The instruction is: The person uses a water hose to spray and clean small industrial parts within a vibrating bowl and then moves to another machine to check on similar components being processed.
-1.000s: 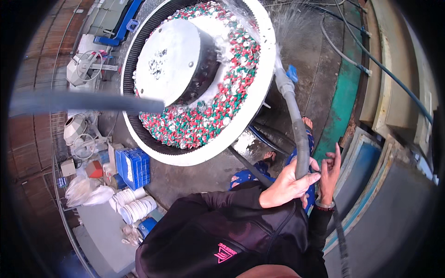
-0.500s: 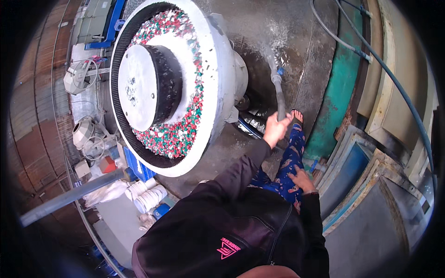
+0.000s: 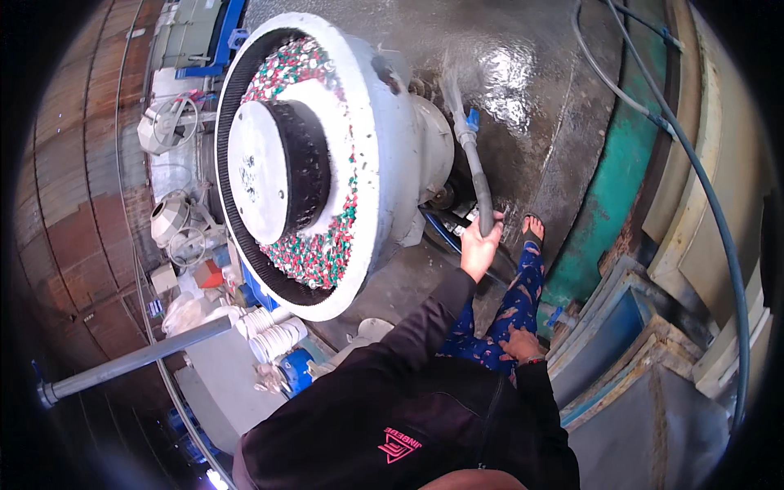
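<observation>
My left hand [image 3: 480, 245] is wrapped round a grey hose [image 3: 480, 181] with a small blue valve [image 3: 473, 120] near its far end. Water sprays from that end toward the wet concrete floor [image 3: 563, 131]. To the left of the hose stands a large white round tub machine [image 3: 371, 147], its ribbed dark channel filled with red, green and white small pieces [image 3: 314, 253]. A flat-topped hub [image 3: 255, 171] with a black side rises in the tub's middle. My right hand [image 3: 521, 346] lies on my blue patterned trouser leg with fingers spread, holding nothing.
A green painted strip [image 3: 600, 180] runs along the right, below a long blue-grey hose [image 3: 706, 163]. Open grey bins [image 3: 629, 302] stand at the lower right. White stacked buckets [image 3: 278, 336], a grey pipe [image 3: 139, 363] and smaller machines [image 3: 173, 219] are on the left.
The hose end has swung left, closer to the tub's base, and my left hand has shifted slightly down and left. The whole view has moved a little. My right hand still lies on my leg.
</observation>
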`<control>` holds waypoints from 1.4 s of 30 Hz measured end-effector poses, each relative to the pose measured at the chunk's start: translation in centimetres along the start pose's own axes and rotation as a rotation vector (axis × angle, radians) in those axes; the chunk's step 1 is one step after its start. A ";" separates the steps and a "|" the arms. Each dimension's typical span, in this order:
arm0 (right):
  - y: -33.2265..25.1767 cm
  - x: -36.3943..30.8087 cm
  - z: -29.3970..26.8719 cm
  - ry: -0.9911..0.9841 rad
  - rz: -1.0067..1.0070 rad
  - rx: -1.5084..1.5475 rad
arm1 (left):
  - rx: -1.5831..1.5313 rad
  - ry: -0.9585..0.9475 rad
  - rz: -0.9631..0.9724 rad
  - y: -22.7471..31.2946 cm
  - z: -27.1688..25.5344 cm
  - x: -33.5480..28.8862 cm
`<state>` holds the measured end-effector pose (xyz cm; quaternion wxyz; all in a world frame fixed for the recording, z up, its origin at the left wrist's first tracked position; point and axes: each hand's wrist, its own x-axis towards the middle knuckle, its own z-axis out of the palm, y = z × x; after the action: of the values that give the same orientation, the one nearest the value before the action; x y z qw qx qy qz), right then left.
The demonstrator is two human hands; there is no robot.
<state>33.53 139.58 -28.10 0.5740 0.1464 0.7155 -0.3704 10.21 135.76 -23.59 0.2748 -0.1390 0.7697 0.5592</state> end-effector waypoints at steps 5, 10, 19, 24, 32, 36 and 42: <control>0.1 0.7 -0.5 -0.102 -0.043 -0.062 | 0.060 0.025 0.049 0.2 -1.0 -0.8; 0.4 2.9 0.9 -0.171 -0.143 -0.147 | 0.293 -0.135 -0.032 -2.8 -3.9 -0.4; 2.9 7.6 3.1 0.163 -0.279 0.284 | 0.331 -0.069 -0.220 -11.1 -15.3 -8.9; -3.7 4.9 7.4 0.358 -0.152 -0.041 | 0.189 -0.058 -0.267 -20.2 -27.7 -16.3; -15.3 6.6 21.1 0.359 -0.576 -0.242 | -0.098 0.521 -0.025 -30.9 -52.5 -31.3; -26.0 4.8 21.7 0.383 -0.575 -0.367 | -0.486 0.624 0.002 -31.7 -59.3 -36.6; -35.1 7.0 25.5 0.196 -0.541 -0.182 | -0.843 0.581 0.093 -34.0 -67.4 -39.2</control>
<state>27.37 96.34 -23.60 0.3934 -0.0667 0.8108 -0.4283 41.64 57.50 -12.52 -0.0557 -0.3531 0.5275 0.7707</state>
